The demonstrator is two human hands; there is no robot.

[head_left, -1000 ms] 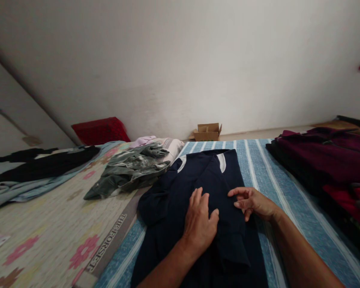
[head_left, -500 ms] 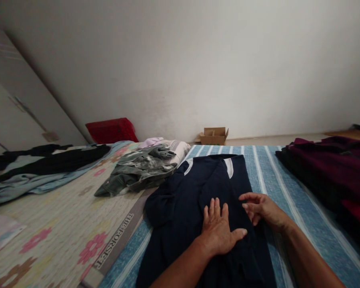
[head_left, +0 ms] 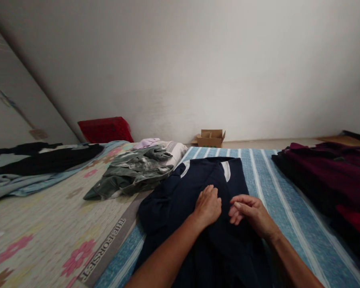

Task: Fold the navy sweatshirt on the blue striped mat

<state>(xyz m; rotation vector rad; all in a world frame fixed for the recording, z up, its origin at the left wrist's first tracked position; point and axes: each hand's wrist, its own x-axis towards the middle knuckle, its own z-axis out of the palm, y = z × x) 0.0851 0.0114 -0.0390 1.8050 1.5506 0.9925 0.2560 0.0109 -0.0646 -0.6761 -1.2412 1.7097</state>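
Observation:
A navy long-sleeved top [head_left: 192, 176] with white patches near its collar end lies spread in front of me, one sleeve folded inward over the body. My left hand [head_left: 208, 206] rests on the middle of it, fingers curled down and closed against the cloth; the fingertips are partly hidden. Just to its right, my right hand [head_left: 249, 212] hovers over the top's right side. Its fingers are loosely bent and a little apart, with no cloth visible between them.
The top lies on a blue striped bed cover [head_left: 276, 188]. Left of it, a crumpled grey-green garment [head_left: 132, 170] sits on a floral mat [head_left: 78, 208]. More dark clothes [head_left: 48, 160] lie far left; a maroon pile [head_left: 327, 168] lies right. Behind stand a cardboard box [head_left: 210, 139] and red box [head_left: 105, 130].
My left hand has gone from flat with spread fingers to curled, moving slightly up and left. My right hand has moved left, in from the garment's edge. The view has shifted a little.

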